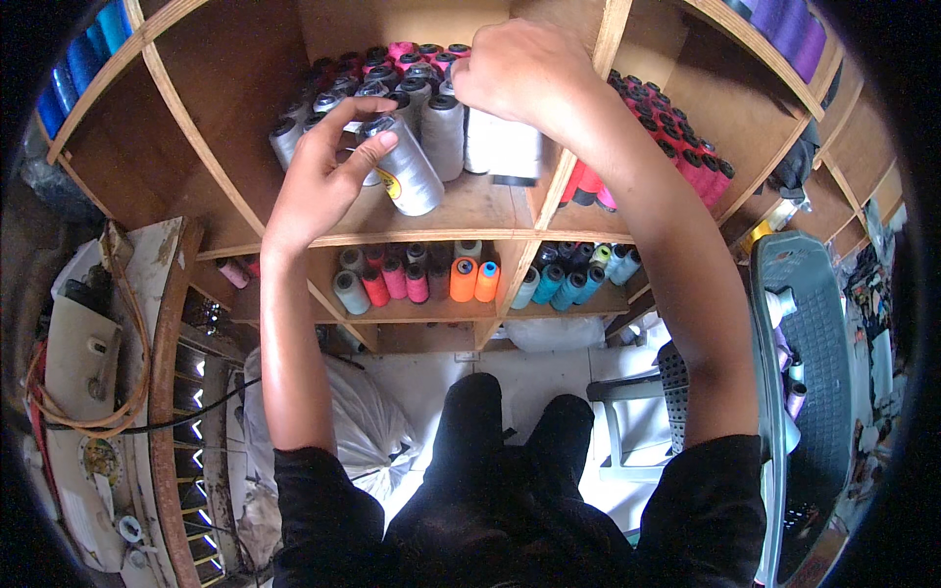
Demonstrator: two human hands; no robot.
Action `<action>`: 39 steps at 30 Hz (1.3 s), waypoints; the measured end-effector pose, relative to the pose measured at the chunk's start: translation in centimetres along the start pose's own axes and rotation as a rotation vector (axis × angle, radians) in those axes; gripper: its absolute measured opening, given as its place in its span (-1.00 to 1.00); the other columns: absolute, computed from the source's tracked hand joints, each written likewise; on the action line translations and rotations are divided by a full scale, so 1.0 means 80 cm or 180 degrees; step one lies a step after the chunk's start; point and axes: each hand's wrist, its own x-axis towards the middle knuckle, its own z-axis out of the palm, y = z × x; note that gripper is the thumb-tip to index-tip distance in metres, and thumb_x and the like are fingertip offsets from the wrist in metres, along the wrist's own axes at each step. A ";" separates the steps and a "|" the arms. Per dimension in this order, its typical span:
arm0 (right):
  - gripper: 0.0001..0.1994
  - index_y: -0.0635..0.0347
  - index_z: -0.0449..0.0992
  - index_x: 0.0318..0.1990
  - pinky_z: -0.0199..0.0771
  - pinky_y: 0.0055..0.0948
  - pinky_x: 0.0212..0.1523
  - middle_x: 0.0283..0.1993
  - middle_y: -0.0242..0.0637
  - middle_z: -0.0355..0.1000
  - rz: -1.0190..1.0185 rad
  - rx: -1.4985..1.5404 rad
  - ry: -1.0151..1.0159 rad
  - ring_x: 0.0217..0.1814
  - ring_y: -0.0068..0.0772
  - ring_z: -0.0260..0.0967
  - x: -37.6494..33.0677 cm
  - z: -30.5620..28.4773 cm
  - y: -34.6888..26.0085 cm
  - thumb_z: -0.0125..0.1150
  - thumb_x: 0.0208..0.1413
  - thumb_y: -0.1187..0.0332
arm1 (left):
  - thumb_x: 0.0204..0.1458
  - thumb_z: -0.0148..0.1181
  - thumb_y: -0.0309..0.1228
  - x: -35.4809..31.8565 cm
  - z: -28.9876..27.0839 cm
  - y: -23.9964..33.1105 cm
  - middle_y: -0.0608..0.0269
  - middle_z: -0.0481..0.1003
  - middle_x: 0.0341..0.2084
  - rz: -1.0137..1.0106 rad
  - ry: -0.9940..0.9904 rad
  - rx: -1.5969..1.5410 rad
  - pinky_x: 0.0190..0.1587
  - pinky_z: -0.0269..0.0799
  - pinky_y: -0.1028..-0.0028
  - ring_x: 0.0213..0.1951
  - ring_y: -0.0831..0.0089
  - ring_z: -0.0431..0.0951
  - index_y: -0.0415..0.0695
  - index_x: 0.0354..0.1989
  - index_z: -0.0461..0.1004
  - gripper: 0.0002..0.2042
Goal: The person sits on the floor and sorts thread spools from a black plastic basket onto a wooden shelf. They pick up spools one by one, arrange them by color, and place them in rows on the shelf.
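Both my arms reach up into a wooden shelf compartment. My left hand (328, 162) grips a pale grey thread cone (404, 174) between thumb and fingers; the cone tilts, with its black top toward the fingers. Beside it, my right hand (520, 73) is closed at the upper end of a white thread cone (505, 142), which shows a dark base. The fingertips of this hand are mostly hidden behind its back. Several grey cones (443, 137) stand close behind and between the two hands, with pink cones (402, 51) farther back.
Red and pink cones (676, 147) fill the compartment to the right. On the lower shelf stand orange cones (464, 281) and teal cones (569, 287). A grey plastic basket (833, 343) holds several cones at the right. At the left are a white plastic sack (343, 412) and a sewing machine (88, 343).
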 end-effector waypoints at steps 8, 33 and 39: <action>-0.73 0.23 0.69 -0.12 0.62 -0.09 0.05 -0.08 0.02 0.63 -0.0086 -0.0162 -0.0369 0.03 0.00 0.61 0.000 0.020 0.006 0.21 0.05 0.39 | 0.25 0.27 -0.31 -0.010 -0.027 -0.004 0.23 0.61 -0.24 0.0228 0.0452 0.0220 -0.25 0.44 0.50 -0.30 0.59 0.50 -0.18 0.11 0.52 -0.68; -0.65 0.25 0.65 -0.03 0.58 -0.11 0.08 0.01 -0.04 0.62 -0.0100 -0.0280 -0.0699 0.10 -0.05 0.58 0.018 0.082 -0.007 -0.06 0.26 0.33 | 0.25 0.24 -0.30 0.059 0.021 0.028 -0.07 0.62 -0.06 0.0922 0.0184 0.0841 0.10 0.46 0.31 0.02 0.27 0.61 -0.24 0.10 0.50 -0.66; -0.67 0.20 0.64 0.01 0.57 -0.11 0.09 0.05 -0.07 0.60 0.0009 -0.0246 -0.0590 0.12 -0.03 0.57 0.030 0.089 0.012 -0.03 0.25 0.36 | 0.20 0.30 -0.30 0.074 0.025 0.017 -0.12 0.63 -0.20 0.1113 0.0253 0.0472 -0.08 0.51 0.32 -0.19 0.19 0.66 -0.30 0.06 0.51 -0.63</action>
